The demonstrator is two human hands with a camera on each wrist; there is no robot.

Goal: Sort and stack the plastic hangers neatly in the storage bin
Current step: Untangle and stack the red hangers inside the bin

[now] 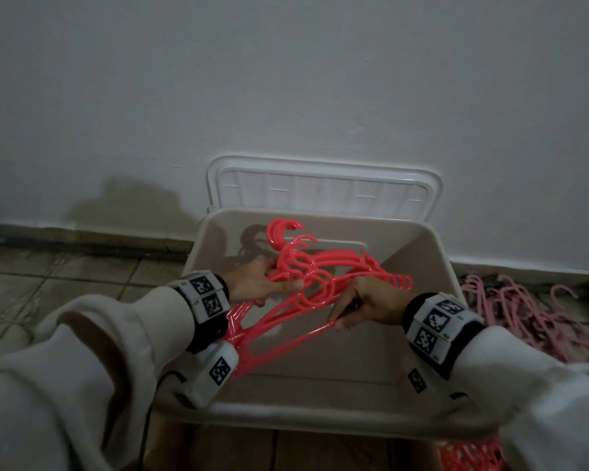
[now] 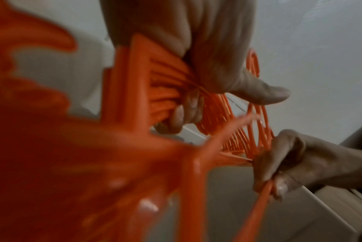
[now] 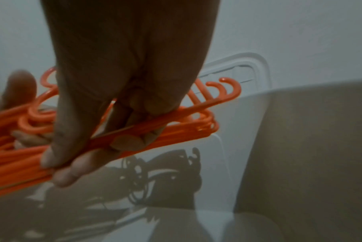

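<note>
- Nearest my camera, over the front rim of the storage bin, I see both wrists in pale sleeves with tagged wristbands.
- My left hand has its fingers curled round the bunch of red hangers near the necks, thumb laid along the top; the left wrist view shows the fingertips wrapped under a fan of bars.
- My right hand grips the same bunch further along the shoulder side; in the right wrist view its thumb and fingertips pinch a straight bar between them.
- The bunch hangs above the bin's open inside, held between the two hands, hooks pointing away toward the far wall of the bin, the near ends of the bars passing under my left wrist.
- The bin stands on a tiled floor; its floor carries the hangers' shadow.
- To the right of the bin, a heap of paler pink hangers lies on the floor; more red ones show at my right elbow.
- Behind the bin, its white lid leans upright against the wall.
</note>
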